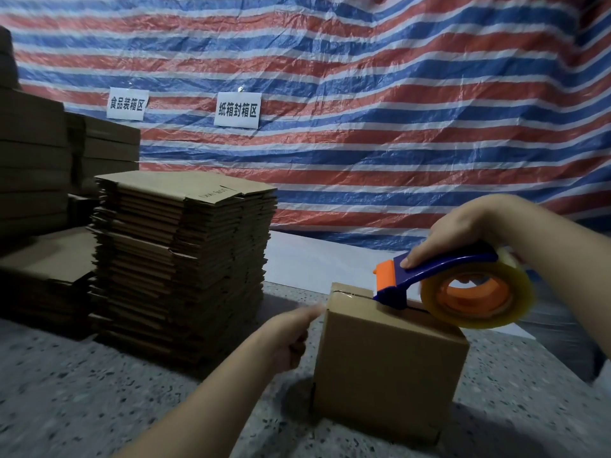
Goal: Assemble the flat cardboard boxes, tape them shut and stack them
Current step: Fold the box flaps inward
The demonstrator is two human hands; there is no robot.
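Left hand (291, 338): nearest, blurred; it seems loosely curled with the forefinger stretched to the box's upper left edge, gripping nothing.
Box (386, 368): upright on the speckled floor (66, 385), top flaps closed, seam half taped.
Right hand (463, 233): clenched around the tape dispenser (439, 285), whose blade end touches the seam.
Advice: brace the box, keep the blade low, follow the seam, then fold tape over the far edge.
Flat cartons (182, 259): stacked to the left, beyond the box.
Tarp (363, 94): striped, behind everything.
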